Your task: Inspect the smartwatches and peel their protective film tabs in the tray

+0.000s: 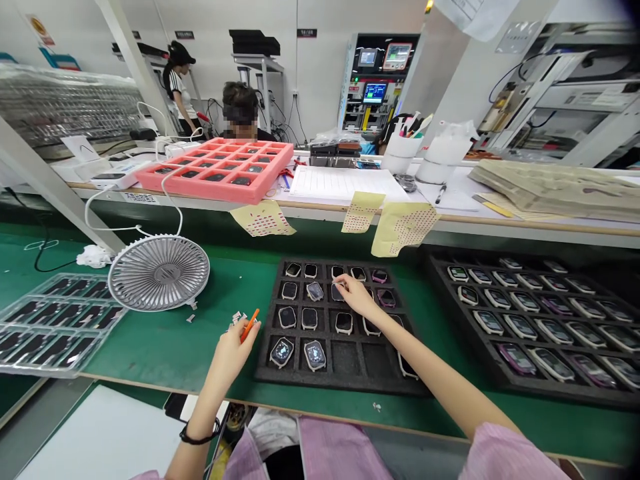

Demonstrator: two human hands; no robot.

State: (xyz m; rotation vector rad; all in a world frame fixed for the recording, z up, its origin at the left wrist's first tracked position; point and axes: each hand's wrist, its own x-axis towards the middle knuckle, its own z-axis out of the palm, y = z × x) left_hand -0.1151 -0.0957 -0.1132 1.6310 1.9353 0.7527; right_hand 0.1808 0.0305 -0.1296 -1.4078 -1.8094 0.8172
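My left hand (234, 350) is closed round a slim orange stick-like tool (249, 326), which points up and right over the green mat. Beside its fingers lie several small pale scraps (237, 319). My right hand (354, 293) reaches over a black foam tray (345, 387) with its fingers pinched together at a smartwatch (337, 292) in the second row; its fingers partly hide that watch. Other smartwatches sit in the tray's slots, and two in the front row, such as the left one (282, 352), have lit screens. My right forearm covers some slots.
A second black tray of watches (530, 293) stands to the right. On the left are a round white fan (159, 273) and a clear plastic tray of dark parts (60, 323). A pink foam tray (215, 190) and papers (345, 183) occupy the shelf; people are behind it.
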